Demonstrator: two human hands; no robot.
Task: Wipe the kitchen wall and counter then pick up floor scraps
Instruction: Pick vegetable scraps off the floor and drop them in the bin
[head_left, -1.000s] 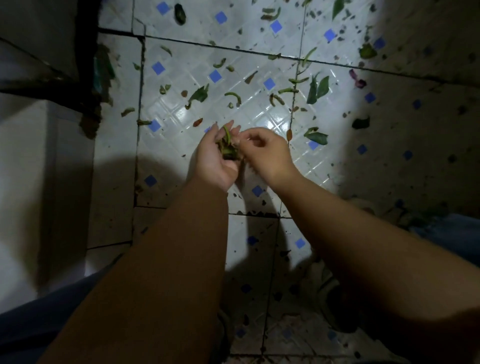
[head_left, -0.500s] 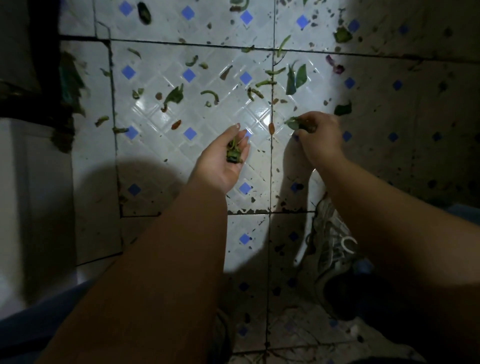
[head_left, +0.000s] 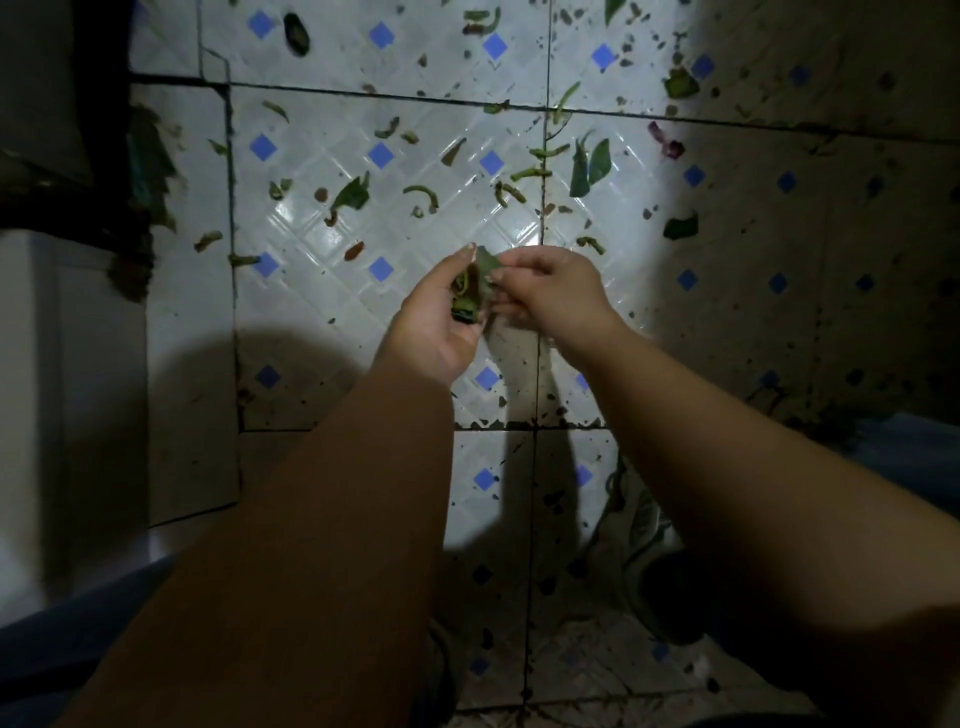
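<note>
Limp green leaf (head_left: 487, 267), prob. pinched, R hand (head_left: 556, 296)

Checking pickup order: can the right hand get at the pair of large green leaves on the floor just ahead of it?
Probably yes. The two leaves lie on bare tile beyond the right hand, nothing between, but its fingers pinch a leaf over the left hand and must drop it first.

No legible text anywhere.

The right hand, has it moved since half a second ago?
Yes. The right hand left the floor spot beside the dark grout line and crossed to the left hand, carrying a leaf.
</note>
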